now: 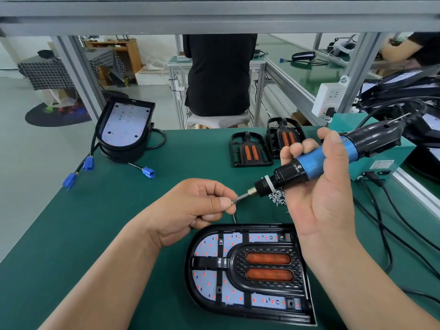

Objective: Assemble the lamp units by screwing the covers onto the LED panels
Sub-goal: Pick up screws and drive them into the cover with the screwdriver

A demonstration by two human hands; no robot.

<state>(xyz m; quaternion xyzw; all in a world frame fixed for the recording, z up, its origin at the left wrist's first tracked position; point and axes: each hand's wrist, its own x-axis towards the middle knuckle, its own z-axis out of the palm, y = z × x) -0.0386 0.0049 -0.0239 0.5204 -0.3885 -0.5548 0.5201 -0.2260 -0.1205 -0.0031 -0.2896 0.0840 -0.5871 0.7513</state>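
Covers (251, 150): two seen spare, one on panel (209, 245); left hand (190, 206) pinches screw (233, 201), right hand (319, 186) grips screwdriver (309, 163)

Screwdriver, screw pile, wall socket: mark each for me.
Screwdriver (312, 162): head view, on its blue barrel.
Screw pile (276, 198): head view, middle of the heap.
Wall socket (329, 96): head view, on its white face.

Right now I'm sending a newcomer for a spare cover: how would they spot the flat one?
On the green mat, look beyond the near lamp unit to the far edge, where two black covers with orange strips sit. Take the left cover, lying flat on the mat; the right cover stands higher.
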